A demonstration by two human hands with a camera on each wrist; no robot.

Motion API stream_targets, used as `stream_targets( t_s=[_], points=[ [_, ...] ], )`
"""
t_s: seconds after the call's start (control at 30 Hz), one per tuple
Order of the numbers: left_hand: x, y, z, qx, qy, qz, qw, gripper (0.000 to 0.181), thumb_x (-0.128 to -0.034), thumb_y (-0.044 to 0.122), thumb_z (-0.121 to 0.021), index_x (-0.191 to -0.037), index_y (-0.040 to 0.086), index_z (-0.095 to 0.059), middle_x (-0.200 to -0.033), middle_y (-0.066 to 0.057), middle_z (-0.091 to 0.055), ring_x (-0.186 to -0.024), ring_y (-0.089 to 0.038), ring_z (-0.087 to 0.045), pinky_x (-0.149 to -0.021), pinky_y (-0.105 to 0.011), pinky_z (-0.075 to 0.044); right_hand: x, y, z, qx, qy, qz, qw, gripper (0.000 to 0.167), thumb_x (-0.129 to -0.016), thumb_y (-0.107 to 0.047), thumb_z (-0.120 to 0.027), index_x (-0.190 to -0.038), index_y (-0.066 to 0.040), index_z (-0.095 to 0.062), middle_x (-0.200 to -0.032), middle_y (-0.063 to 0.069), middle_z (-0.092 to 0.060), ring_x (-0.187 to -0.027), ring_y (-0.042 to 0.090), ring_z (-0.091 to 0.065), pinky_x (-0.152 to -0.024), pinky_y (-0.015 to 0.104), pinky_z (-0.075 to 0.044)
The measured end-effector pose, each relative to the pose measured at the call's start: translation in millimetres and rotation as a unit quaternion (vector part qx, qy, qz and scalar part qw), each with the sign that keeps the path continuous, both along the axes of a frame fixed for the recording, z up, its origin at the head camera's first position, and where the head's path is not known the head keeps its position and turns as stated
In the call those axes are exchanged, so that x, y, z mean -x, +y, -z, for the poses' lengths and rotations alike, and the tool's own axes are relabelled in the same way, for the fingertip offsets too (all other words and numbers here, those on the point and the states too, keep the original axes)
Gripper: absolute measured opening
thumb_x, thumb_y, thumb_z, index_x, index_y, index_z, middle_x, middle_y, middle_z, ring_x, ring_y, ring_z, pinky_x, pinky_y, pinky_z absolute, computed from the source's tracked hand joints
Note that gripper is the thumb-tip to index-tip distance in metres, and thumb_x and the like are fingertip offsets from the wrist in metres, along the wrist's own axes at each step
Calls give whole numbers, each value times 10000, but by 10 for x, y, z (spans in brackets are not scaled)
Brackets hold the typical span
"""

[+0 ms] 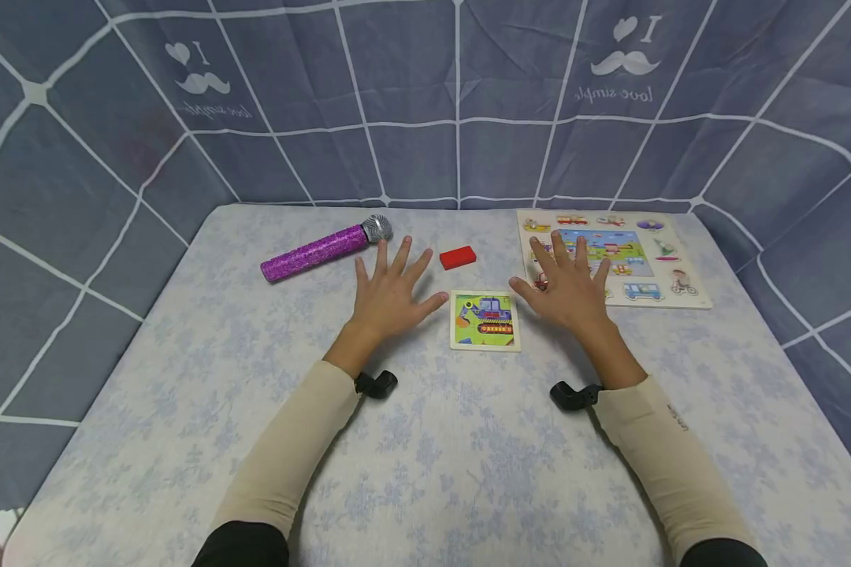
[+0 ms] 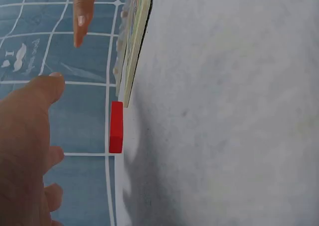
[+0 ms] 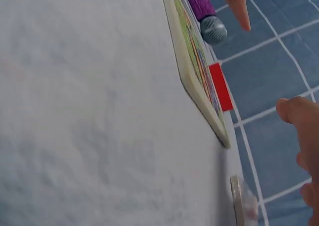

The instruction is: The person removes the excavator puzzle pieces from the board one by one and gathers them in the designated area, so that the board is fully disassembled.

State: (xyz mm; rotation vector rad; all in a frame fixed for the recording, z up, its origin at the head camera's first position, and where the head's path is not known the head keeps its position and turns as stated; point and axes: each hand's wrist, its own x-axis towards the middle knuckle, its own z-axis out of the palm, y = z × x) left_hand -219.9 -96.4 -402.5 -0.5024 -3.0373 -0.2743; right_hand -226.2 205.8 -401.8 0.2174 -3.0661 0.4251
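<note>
The left hand's [image 1: 390, 299] grip is released, its fingers spread; the right hand's [image 1: 570, 291] grip is released too, fingers splayed. Both are raised above the white worktop with pale-blue floral patterning [image 1: 461, 441]. Between the thumbs, a small square puzzle with a cream frame and a digger on green [image 1: 485, 321] lies flat near the middle of the worktop; the wrist views show both thumbs clear of it. Beyond it, towards the far edge, lies a red rectangular block [image 1: 458, 257]. A glittery purple microphone with a silver mesh head [image 1: 319, 255] lies slantwise towards the far left corner. A large cream rectangular puzzle board with vehicle pictures [image 1: 670, 272] lies by the far right corner, partly hidden by the right hand in the head view. Past the far edge hangs grey-blue cloth with white grid lines [image 1: 411, 94]
</note>
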Motion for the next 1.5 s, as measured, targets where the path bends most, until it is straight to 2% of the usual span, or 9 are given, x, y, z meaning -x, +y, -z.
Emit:
stream_targets(
  t_s=[0.13, 0.3, 0.4, 0.5, 0.57, 0.7, 0.9, 1.1, 1.5],
  points=[
    [-66, -18, -32, -442, -488, 822, 9944, 808, -950, 696, -486, -1599, 240, -328, -1672, -65, -192, -1510, -371, -172, -1154, -633, -133, -46, -156, -58, 62, -241, -997, 9947, 805, -975, -642, -487, -1621, -222, -254, -1665, 152, -174, -1503, 467, -27, -1085, 746, 22],
    [-196, -49, -16, -870, -1098, 2027, 9692, 728, -931, 534, -678, -1525, 170, -467, -1609, -91, -349, -1449, -290, -355, -1129, -501, -320, -148, -411, -129, 280, -689, -2673, 9607, 608, -1010, -401, -603, -1544, -164, -434, -1607, 151, -334, -1495, 422, -183, -1106, 716, -132],
    [-232, -44, 13, -772, -1063, 2317, 9639, 669, -931, 483, -705, -1490, 168, -514, -1588, -100, -382, -1449, -286, -354, -1142, -468, -308, -133, -508, -106, 257, -430, -3045, 9512, 494, -1018, -321, -610, -1462, -117, -539, -1513, 162, -462, -1438, 395, -337, -1102, 646, -264],
    [-233, -25, 19, -683, -928, 2491, 9616, 591, -943, 438, -711, -1452, 178, -562, -1573, -97, -407, -1447, -279, -355, -1149, -460, -295, -75, -575, -93, 132, -58, -3020, 9532, 388, -1014, -235, -629, -1368, -77, -622, -1313, 150, -583, -1220, 348, -518, -967, 528, -440],
    [-221, -3, 13, -634, -849, 2563, 9608, 566, -947, 425, -711, -1437, 175, -578, -1568, -98, -415, -1441, -283, -364, -1145, -469, -300, -26, -604, -89, 82, -54, -2913, 9566, 331, -1011, -190, -632, -1320, -73, -651, -1171, 125, -601, -1041, 297, -550, -853, 461, -475],
    [-177, 47, 9, -544, -807, 2567, 9616, 543, -946, 435, -710, -1410, 176, -601, -1561, -95, -426, -1427, -288, -381, -1122, -494, -329, 86, -640, -76, 307, -548, -2860, 9562, 249, -1003, -120, -609, -1245, -79, -649, -1034, 92, -586, -882, 244, -529, -790, 414, -466],
    [-140, 38, 23, -541, -822, 2429, 9650, 524, -917, 447, -745, -1360, 189, -638, -1546, -81, -447, -1405, -284, -400, -1086, -501, -369, 221, -723, -53, 786, -1307, -2998, 9417, 256, -954, -68, -590, -1209, -95, -594, -926, 73, -564, -795, 228, -505, -726, 397, -426],
    [-144, 11, 49, -573, -747, 2510, 9634, 485, -933, 449, -722, -1356, 223, -650, -1549, -77, -441, -1374, -305, -424, -1038, -529, -402, 253, -806, -46, 678, -1419, -2837, 9459, 221, -930, -82, -608, -1142, -134, -574, -999, 84, -589, -857, 242, -515, -739, 413, -420],
    [-149, 35, 104, -524, -653, 2512, 9643, 467, -939, 473, -707, -1351, 259, -660, -1512, -75, -485, -1348, -308, -451, -1035, -501, -410, 270, -884, -34, 283, -1858, -2539, 9488, 236, -1027, -54, -404, -1178, -164, -548, -1177, 118, -579, -1037, 267, -513, -862, 492, -441]
  ],
)
